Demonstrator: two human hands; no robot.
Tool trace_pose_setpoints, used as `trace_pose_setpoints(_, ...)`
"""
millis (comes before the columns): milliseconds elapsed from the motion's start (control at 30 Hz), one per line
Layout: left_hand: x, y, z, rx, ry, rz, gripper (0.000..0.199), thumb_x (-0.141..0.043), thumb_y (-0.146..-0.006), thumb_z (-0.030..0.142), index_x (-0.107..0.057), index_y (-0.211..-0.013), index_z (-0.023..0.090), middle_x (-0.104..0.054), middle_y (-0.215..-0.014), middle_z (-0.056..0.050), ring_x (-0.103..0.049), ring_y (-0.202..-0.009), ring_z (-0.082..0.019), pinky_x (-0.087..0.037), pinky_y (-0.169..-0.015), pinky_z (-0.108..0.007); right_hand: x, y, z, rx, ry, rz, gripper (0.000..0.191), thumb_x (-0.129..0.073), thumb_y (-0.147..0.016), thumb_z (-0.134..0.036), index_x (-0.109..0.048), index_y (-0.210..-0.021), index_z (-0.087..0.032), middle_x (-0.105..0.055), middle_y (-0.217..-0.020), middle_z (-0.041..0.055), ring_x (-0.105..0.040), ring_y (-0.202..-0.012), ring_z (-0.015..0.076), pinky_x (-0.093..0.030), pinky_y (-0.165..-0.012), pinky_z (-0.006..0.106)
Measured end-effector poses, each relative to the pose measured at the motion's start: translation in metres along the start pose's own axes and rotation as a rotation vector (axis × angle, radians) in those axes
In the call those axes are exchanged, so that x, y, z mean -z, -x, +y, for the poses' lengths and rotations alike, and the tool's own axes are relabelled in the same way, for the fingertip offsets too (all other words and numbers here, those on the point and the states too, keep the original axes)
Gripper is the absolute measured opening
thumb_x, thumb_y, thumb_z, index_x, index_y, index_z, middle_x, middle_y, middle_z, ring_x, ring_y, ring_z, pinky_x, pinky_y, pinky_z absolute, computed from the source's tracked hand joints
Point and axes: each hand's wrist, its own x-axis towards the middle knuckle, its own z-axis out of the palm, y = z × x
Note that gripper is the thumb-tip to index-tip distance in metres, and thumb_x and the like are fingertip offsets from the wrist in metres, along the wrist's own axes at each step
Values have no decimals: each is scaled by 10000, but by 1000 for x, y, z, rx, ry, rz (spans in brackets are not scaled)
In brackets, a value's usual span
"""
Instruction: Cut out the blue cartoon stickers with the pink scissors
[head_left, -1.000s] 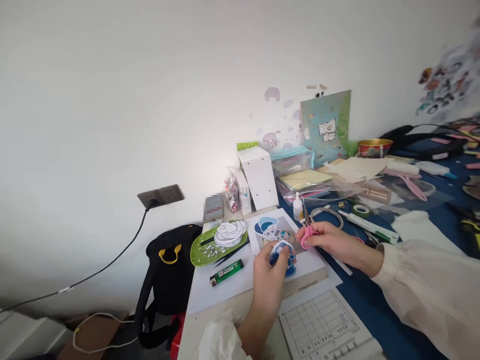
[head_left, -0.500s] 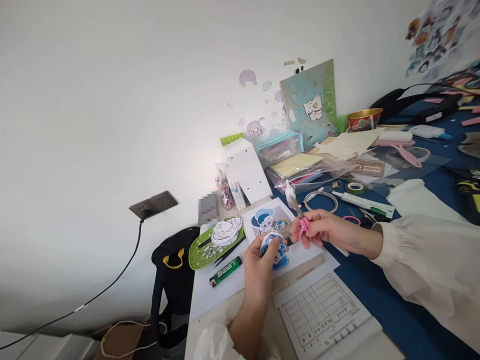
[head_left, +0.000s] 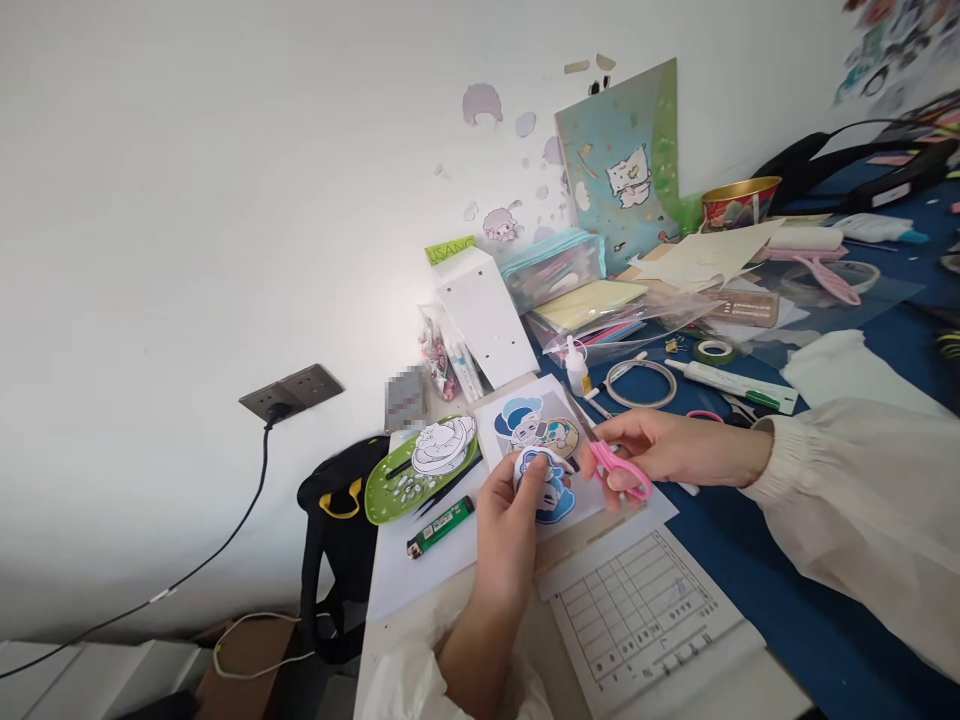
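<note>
Between the thumb and fingers of my left hand (head_left: pixel 511 505) is a blue-and-white paper cutout (head_left: pixel 553 490) of a cartoon figure. My right hand (head_left: pixel 637 455) is closed on a pair of pink-handled scissors (head_left: pixel 616 468), whose blades point up and to the left, apart from the cutout. Under and behind both hands lies a printed sheet (head_left: pixel 529 422) with a cartoon character in a blue cap. A green utility knife (head_left: pixel 441 527) rests left of my left hand. Beyond it, a green tray (head_left: pixel 381 492) carries white cut paper shapes (head_left: pixel 444 446).
A form with a grid (head_left: pixel 637 605) lies at the front. Behind are a small white glue bottle (head_left: pixel 577 368), a coiled cable (head_left: pixel 640 384), green tape (head_left: pixel 714 351), a white box (head_left: pixel 491 315) and a pink lint roller (head_left: pixel 825 275). A black bag (head_left: pixel 337 540) hangs at the left edge.
The scissors have turned in my right hand, so the pink handles now show lower and to the right. My left hand still holds the cutout. The camera view has shifted slightly.
</note>
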Motion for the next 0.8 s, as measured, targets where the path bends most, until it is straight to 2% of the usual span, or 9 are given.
trace_pose_setpoints(100,1,-1,-2,11,-17,5,230,-686,-749,369,-670,-762,140,-673,-689,-15,-567,-612,-100,-436,-597,-184,2,1,2,-34,37,-22,90,-656,-786,-142,-647,-875,-155,-534,-617,-62,-469,-451,31,-335,-411,138)
trace_pose_setpoints(233,1,0,-1,45,-29,17,230,-730,-708,354,-683,-772,138,-661,-630,-4,-574,-586,-94,-442,-552,-164,8,2,5,-103,50,-98,163,-732,-716,-252,-610,-733,-146,-439,-526,-98,-315,-325,4,-231,-324,150)
trace_pose_setpoints(333,-1,1,3,61,-39,19,229,-751,-688,330,-679,-789,137,-658,-609,1,-573,-562,-88,-446,-526,-153,11,3,7,-158,63,-137,207,-739,-695,-300,-613,-705,-137,-430,-507,-92,-307,-315,9,-195,-308,156)
trace_pose_setpoints(633,0,1,2,58,-32,12,197,-744,-706,313,-676,-809,160,-658,-644,15,-583,-563,-65,-468,-507,-115,18,5,8,-262,85,-119,117,-692,-708,-254,-639,-671,-158,-378,-435,-99,-290,-296,25,-166,-288,167)
trace_pose_setpoints(800,-1,2,2,46,7,15,156,-728,-730,274,-661,-810,158,-658,-682,20,-577,-566,-48,-465,-511,-92,17,5,7,-257,73,-112,95,-660,-719,-248,-632,-676,-167,-354,-401,-105,-280,-292,32,-187,-299,180)
